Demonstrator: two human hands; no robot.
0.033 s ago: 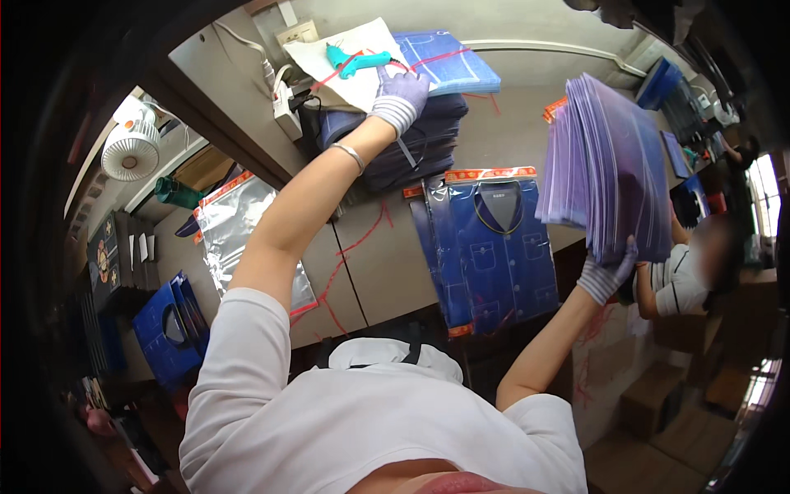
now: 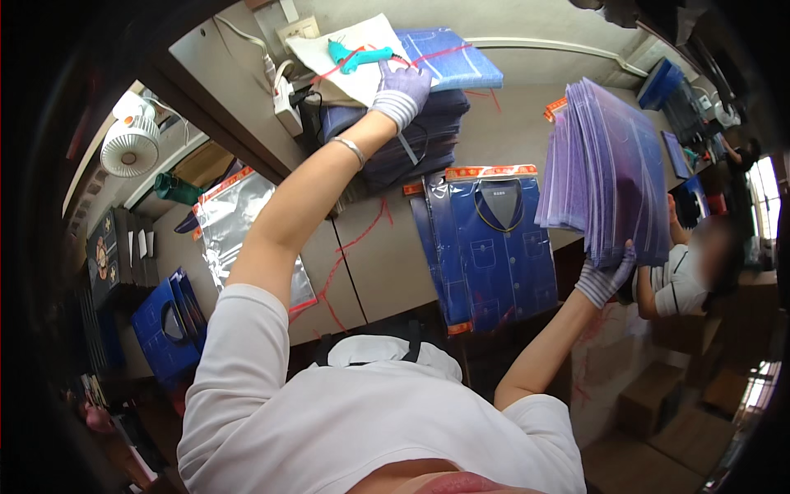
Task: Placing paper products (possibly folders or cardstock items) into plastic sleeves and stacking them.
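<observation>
The right hand [image 2: 607, 278] grips the low end of a thick stack of blue bags [image 2: 625, 156], at the table's [image 2: 485, 136] right side. The left hand [image 2: 403, 89] is over the white sheet [image 2: 374, 37], near the green glue gun [image 2: 354, 58]; I cannot tell if its fingers pinch anything. Squeeze the stack firmly so no bags slip, and mind the gun's tip, which may be hot.

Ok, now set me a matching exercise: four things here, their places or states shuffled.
1. glue gun
2. fan
3. left hand
4. right hand

A. white, at the picture's left
B. gripping a bluish-purple stack by its lower edge
C. teal, on a cream sheet
D. nearest the glue gun

Pairs: 1-C, 2-A, 3-D, 4-B
</observation>
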